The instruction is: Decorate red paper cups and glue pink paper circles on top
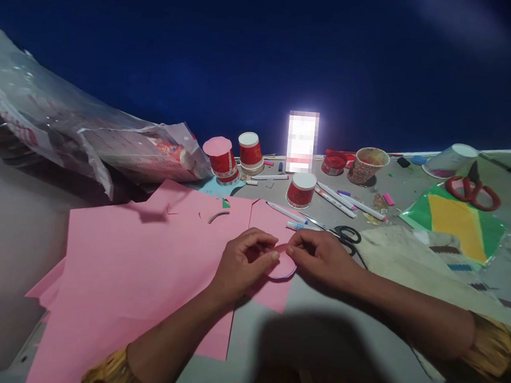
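Observation:
Between my hands is a rounded piece of pink paper (284,267) with a purple line along its lower edge. My left hand (248,259) pinches its left side, thumb on top. The right side is pinched by my right hand (317,252). Large sheets of pink paper (152,266) lie beneath and to the left of my left hand. Just beyond my right hand are black-handled scissors (346,234) and a capped glue-like tube or marker (301,226). A red and white paper cup (301,190) stands upside down past my fingers.
Two more red cups stand at the back, one topped with a pink disc (217,146). Several markers (337,199) lie right of centre. Red-handled scissors (472,194) rest on green and yellow sheets (456,222). A plastic bag (122,140) fills the left; a cloth (401,256) lies right.

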The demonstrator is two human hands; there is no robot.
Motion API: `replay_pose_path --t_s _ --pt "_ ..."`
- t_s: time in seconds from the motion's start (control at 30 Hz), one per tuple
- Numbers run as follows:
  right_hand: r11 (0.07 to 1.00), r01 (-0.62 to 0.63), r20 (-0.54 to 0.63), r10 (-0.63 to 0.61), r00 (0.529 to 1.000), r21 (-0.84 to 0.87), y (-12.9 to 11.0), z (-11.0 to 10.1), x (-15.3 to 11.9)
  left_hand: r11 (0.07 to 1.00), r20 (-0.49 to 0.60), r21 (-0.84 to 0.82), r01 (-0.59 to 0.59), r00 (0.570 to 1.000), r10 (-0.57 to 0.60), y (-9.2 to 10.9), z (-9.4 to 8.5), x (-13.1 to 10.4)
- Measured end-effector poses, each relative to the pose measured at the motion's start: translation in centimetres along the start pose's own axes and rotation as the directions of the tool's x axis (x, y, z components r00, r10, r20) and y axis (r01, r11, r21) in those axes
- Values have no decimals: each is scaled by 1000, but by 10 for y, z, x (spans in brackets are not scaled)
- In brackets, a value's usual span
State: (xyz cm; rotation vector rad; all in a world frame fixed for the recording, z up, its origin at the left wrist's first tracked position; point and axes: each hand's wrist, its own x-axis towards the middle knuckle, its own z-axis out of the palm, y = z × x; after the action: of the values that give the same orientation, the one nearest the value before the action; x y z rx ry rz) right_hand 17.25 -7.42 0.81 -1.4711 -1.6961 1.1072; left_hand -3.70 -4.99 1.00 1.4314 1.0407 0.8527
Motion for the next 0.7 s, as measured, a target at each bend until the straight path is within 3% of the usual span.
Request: replay_pose_path --t_s 0.13,0.33,0.6,0.7 --pt "995 41 39 -38 999 -89 -1 5 -3 997 -52 72 24 998 -21 -2 4 0" --pt "997 -47 116 54 992 -60 -3 3 -2 993 -110 -33 110 988 -113 -4 5 1" --pt "988 -54 144 75 987 -143 -7 2 -3 992 -28 85 97 995 -94 -1 4 2" --pt "986 -38 130 59 990 -160 -6 1 -3 994 -35 52 98 995 -96 -4 4 0"
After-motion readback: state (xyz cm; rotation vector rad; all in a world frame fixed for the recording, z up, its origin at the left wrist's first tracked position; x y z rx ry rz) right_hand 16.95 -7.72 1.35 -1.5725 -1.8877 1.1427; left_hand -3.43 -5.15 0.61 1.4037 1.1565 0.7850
